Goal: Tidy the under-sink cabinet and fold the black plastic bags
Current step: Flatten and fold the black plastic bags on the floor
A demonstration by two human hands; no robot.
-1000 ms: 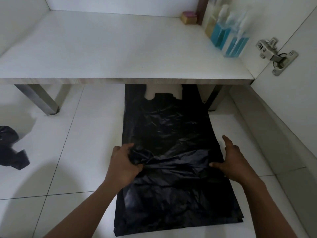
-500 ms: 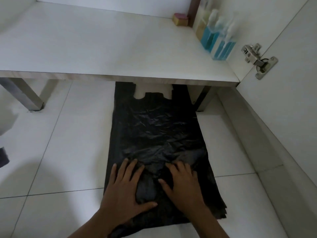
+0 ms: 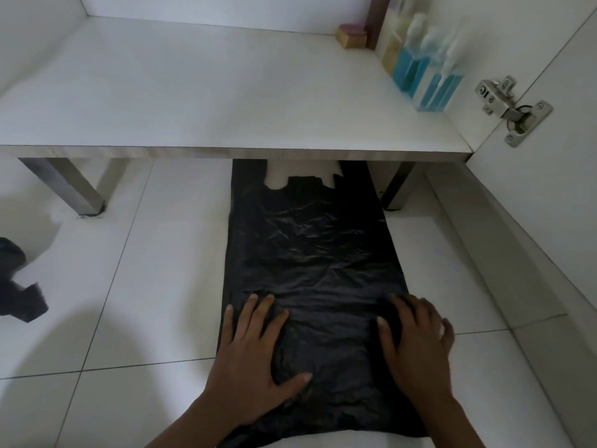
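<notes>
The light is dim, even and cool grey with no hard glare. The black plastic bag [image 3: 310, 253] shows only a faint sheen along its creases, a broad soft shadow spreads over the floor tiles [image 3: 106, 334] at lower left, and a darker band sits under the cabinet shelf [image 3: 226, 92]. The bottles [image 3: 423, 76] at upper right are smeared and out of focus, the right hand [image 3: 416, 344] is slightly motion-blurred, and the second bag [image 3: 16, 286] at the left edge is soft too. Wide-angle stretch makes straight lines near the corners, such as those around the door hinge [image 3: 510, 108], lean outward.
</notes>
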